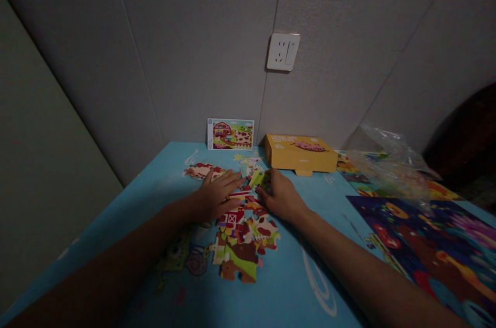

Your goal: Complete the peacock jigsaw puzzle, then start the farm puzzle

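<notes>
My left hand (217, 198) lies palm down over a heap of jigsaw puzzle pieces (243, 261), its fingers stretched out and apart. To its right, my right hand (282, 194) has its fingers curled around the edge of a green puzzle piece (257, 179). The heap runs toward me in red, brown, green and white; a barn and a brown-spotted cow show on some pieces. Behind my left hand lies a small group of brown and cream pieces (199, 170). My hands cover part of the heap.
A picture card (231, 135) with a farm scene leans on the wall, beside a yellow puzzle box (302, 153). On the right lie a clear plastic bag (391, 157) and a dark, colourful finished picture (434, 245). A blue patterned cloth (147, 188) covers the table.
</notes>
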Tool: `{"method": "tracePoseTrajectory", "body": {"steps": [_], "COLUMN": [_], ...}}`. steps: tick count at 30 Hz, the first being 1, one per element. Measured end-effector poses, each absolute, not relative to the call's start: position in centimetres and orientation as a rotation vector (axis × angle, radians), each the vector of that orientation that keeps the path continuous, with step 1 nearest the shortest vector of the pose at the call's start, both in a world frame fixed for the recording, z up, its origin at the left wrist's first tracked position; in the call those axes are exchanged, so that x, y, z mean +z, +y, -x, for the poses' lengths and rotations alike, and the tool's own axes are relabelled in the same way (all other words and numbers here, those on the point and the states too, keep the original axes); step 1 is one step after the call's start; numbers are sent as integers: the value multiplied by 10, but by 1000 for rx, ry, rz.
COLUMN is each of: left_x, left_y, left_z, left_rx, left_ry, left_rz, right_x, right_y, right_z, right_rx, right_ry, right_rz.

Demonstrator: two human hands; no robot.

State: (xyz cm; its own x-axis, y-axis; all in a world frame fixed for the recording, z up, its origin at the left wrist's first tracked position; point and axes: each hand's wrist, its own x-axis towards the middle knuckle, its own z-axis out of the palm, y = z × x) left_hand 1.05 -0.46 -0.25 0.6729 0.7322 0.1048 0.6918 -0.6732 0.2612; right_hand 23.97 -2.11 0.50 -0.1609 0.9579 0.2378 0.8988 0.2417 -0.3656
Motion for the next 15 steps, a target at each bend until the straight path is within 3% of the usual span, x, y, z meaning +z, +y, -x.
{"method": "tracePoseTrajectory", "body": {"steps": [8, 15], "left_x": [9, -10], "left_y": [-6, 12], "left_z": [-12, -1], "left_rx": [534, 390], "left_ry": [874, 2061], "left_rz": [-2688, -2372], "right_x": [9, 13], "right_y": [-16, -27], "right_z": [-244, -237], "right_rx": [216, 349], "right_ry": [-1967, -2371], "right_rz": [1507, 1455]}}
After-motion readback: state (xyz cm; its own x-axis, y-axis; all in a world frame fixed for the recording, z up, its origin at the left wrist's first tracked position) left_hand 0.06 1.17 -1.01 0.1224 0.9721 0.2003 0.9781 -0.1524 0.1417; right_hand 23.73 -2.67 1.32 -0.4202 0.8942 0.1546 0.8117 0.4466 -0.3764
